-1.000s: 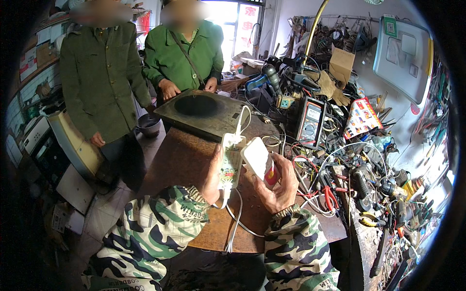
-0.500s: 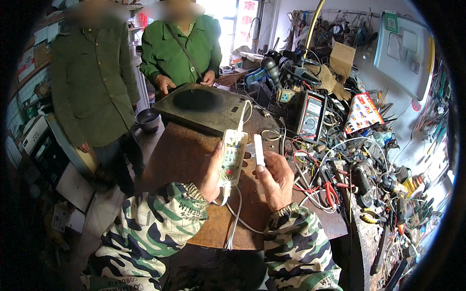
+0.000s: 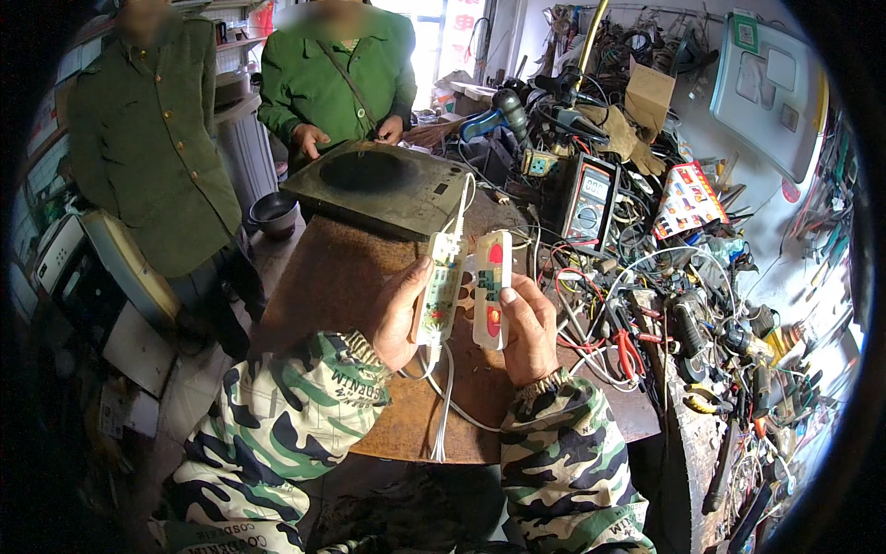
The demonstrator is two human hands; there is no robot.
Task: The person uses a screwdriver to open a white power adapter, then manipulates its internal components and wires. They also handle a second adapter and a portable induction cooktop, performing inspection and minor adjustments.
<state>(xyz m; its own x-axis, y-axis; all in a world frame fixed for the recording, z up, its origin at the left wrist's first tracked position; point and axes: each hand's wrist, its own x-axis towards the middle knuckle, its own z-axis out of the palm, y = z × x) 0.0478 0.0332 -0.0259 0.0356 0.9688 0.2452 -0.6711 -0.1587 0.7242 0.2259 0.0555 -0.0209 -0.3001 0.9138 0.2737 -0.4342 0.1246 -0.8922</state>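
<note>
An opened white power strip body (image 3: 442, 287), its inner contacts exposed, is gripped upright in my left hand (image 3: 398, 312). White cords (image 3: 461, 214) leave its top and bottom, the lower one looping down over the brown worktop (image 3: 318, 286). My right hand (image 3: 528, 331) grips the white cover piece (image 3: 488, 282) just to the right, thumb on its face, which shows red switches and a dark part. Behind them lies a dark, flat hotplate (image 3: 406, 198).
Two people (image 3: 149, 157) (image 3: 337, 92) stand opposite. A dark pot (image 3: 275, 222) is at left. The right side is heaped with a multimeter (image 3: 592, 203), red-handled pliers (image 3: 628, 355), gloves (image 3: 616, 129), tools and tangled wires (image 3: 683, 305). A cardboard box (image 3: 648, 97) sits behind.
My right hand has turned the cover from edge-on to face-up, with red switches showing. Both hands are slightly higher in view, and the camera view has shifted a little.
</note>
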